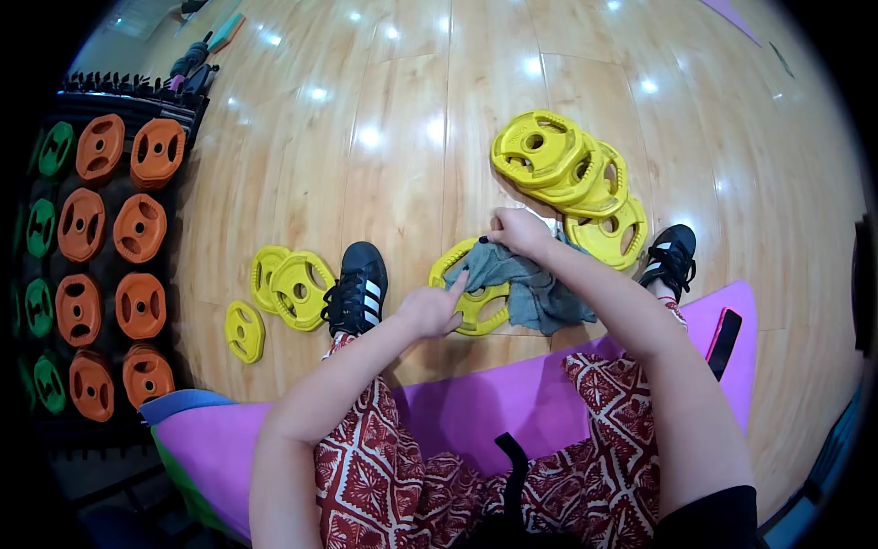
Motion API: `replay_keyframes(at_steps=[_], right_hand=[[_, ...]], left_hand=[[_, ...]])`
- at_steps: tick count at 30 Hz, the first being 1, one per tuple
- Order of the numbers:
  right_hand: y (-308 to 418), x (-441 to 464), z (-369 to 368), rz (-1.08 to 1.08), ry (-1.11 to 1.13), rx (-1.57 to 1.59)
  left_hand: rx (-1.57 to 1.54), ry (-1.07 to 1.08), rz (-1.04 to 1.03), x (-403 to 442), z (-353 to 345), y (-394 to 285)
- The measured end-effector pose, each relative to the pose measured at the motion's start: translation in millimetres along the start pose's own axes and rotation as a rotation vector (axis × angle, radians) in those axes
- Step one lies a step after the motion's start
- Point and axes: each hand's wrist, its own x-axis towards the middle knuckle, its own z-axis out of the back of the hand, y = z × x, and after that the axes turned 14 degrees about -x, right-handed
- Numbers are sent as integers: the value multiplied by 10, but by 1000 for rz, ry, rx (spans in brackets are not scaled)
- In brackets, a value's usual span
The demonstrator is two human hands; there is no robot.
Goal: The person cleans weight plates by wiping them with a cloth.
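On the wooden floor between my feet is a yellow weight plate (485, 316) with cut-out grips, partly covered by a grey cloth (540, 297). My left hand (433, 309) is closed at the plate's left edge, its index finger stretched up along the rim beside the cloth. The other left fingers are curled and partly hidden. At the plate's upper edge, my right hand (521, 231) is closed on the bunched cloth, which drapes down to the right under my forearm.
Overlapping yellow plates (540, 151) lie ahead to the right. Smaller yellow plates (300, 291) lie beside my left shoe (358, 288). A rack with orange plates (142, 305) and green plates stands at left. A phone (724, 343) rests on the purple mat (439, 412) beneath me.
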Motion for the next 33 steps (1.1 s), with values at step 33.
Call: replay_keyframes(at_steps=[33], right_hand=[[31, -529, -3, 2, 113, -280]], left_hand=[[-55, 86, -25, -64, 54, -161]])
